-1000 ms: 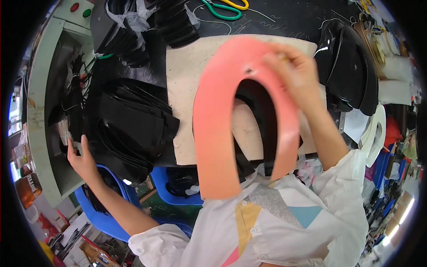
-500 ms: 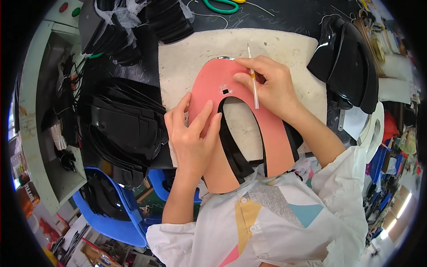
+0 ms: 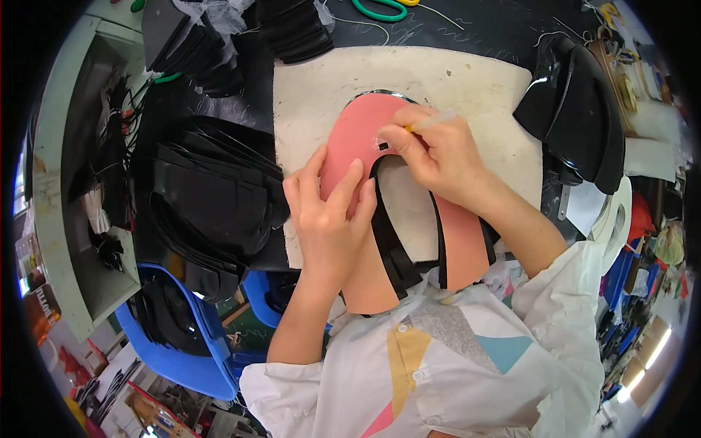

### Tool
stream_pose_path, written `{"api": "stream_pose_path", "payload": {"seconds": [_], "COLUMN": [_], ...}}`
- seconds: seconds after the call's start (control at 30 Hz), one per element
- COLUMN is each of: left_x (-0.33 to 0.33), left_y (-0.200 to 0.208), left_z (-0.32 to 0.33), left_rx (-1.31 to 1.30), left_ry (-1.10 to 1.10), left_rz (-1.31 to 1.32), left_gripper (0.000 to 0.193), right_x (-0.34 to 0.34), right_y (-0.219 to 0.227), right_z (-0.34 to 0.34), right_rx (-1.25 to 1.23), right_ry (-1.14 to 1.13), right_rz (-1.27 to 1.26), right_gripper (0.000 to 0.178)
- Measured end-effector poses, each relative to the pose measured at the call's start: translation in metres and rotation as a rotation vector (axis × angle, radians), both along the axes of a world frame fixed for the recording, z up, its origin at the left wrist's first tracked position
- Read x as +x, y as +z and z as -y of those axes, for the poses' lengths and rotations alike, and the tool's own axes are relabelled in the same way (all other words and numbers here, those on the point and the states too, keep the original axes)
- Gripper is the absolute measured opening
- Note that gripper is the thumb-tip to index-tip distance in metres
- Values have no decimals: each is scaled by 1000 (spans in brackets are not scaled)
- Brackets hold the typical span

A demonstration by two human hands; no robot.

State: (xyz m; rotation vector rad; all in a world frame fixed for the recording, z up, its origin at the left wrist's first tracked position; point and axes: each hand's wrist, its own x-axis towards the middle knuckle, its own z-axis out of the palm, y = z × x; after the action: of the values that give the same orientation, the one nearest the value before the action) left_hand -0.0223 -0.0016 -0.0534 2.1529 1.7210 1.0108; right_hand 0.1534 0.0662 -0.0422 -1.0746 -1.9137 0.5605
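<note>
Pink U-shaped panel [image 3: 349, 135] is lying over the cream board [image 3: 482, 80] on the bench [image 3: 504, 36], no longer hanging in the air as 1 second ago, its 2 legs pointing back toward the shirt and black glossy material [image 3: 391, 252] showing underneath! The left hand [image 3: 321, 219], well away by the cabinet back then, is now resting on the panel's left side, fingers spread, pressing rather than gripping. And the right hand [image 3: 442, 153] is making the newest move: half a second ago it was holding the pen-like tool [image 3: 438, 119] nearly upright in the picture, and now it's pinching it slanted, fingertips bunching right beside the small black square [image 3: 384, 146]. The fingers are hiding the tip, so whether it's touching I cannot tell. What is that meaning for the work? Placing is apparently giving way to fine handling at that square, the left hand seemingly keeping the layers steady
</note>
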Motion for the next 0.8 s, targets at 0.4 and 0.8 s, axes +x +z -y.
{"api": "stream_pose_path", "payload": {"seconds": [0.4, 0.8], "left_x": [0, -10], "left_y": [2, 7], "left_z": [1, 0], "left_rx": [-12, -170], "left_ry": [-3, -26], "left_rz": [-2, 153], "left_gripper": [28, 27], "right_x": [-2, 33], "right_y": [2, 8], "right_z": [4, -5], "right_rx": [-140, -57], "right_ry": [20, -233], "right_rz": [-35, 299], "right_gripper": [20, 20]}}
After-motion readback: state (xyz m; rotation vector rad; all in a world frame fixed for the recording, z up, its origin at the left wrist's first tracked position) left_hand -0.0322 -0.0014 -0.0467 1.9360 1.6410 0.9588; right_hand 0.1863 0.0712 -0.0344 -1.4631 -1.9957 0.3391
